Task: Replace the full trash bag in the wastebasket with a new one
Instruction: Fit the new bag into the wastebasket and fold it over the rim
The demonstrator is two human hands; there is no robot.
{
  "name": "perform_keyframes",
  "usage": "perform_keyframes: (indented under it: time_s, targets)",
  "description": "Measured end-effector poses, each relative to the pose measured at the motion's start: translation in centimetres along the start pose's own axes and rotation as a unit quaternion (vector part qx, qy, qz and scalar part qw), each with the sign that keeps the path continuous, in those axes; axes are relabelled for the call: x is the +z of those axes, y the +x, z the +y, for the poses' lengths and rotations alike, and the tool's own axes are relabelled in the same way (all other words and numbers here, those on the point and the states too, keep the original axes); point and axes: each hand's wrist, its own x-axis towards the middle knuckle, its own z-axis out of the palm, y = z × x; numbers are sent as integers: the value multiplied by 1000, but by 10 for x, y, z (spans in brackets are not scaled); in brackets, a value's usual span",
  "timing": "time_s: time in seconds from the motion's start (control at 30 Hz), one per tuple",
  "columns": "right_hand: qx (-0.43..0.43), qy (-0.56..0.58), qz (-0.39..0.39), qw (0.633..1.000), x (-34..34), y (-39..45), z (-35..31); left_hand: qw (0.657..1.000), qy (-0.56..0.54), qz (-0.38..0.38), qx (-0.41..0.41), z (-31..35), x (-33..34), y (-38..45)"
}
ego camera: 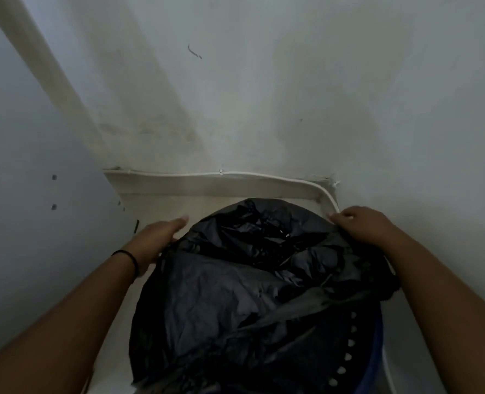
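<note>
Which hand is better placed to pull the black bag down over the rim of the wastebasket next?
Probably the right hand: its fingers already pinch the edge of the black bag at the wastebasket rim. The left hand lies open and flat beside the bag, gripping nothing.

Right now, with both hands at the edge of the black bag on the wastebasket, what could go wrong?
1. The right hand pinches the thin black bag at its edge; a hard pull might tear the plastic.
2. The left hand lies flat and open beside the bag, so that side could slip off.
3. The wastebasket stands close to the white cable on the wall; a stretched edge might snag it.
</note>
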Motion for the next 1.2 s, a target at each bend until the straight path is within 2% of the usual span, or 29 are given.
perform_keyframes:
  time_s: [0.03,0.1,0.13,0.2,0.27,0.37,0.47,0.6,0.7,0.83,0.9,0.97,1.03,1.1,1.13,1.2]
  targets:
    - [-12,17,75,997,-5,-8,0,995,23,72,60,0,-3,-6]
    - [-79,54,211,973,-12,-36,-5,945,63,226,228,-1,-5,-30]
    - [-128,84,247,957,-13,-54,-9,918,53,252,303,-2,-4,-49]
    - [-225,157,251,928,-12,-98,-19,879,22,210,427,-13,-1,-85]
    - [-300,222,210,904,-7,-148,-28,848,33,129,514,-31,1,-118]
    - [-365,199,188,890,17,-195,-22,799,192,70,565,-65,7,-150]
    - [-383,74,244,888,43,-210,-2,737,335,93,579,-94,19,-161]
    - [-350,-1,341,873,70,-222,33,683,385,137,606,-120,38,-172]
    - [-309,-46,367,876,95,-233,64,645,398,148,635,-142,53,-171]
    - [-262,-69,338,901,131,-239,91,637,435,121,625,-169,67,-161]
    - [-231,-67,329,913,143,-240,95,648,438,107,614,-178,72,-157]
    - [-206,-53,306,928,153,-237,95,676,436,87,588,-184,76,-149]
    - [-191,-30,253,948,166,-225,96,703,461,71,537,-188,79,-143]
    - [-156,5,172,973,177,-214,97,710,481,64,510,-191,80,-140]
    - [-124,41,162,978,176,-212,95,728,462,70,501,-191,78,-143]
    - [-25,144,193,970,157,-219,84,801,328,125,485,-182,74,-157]
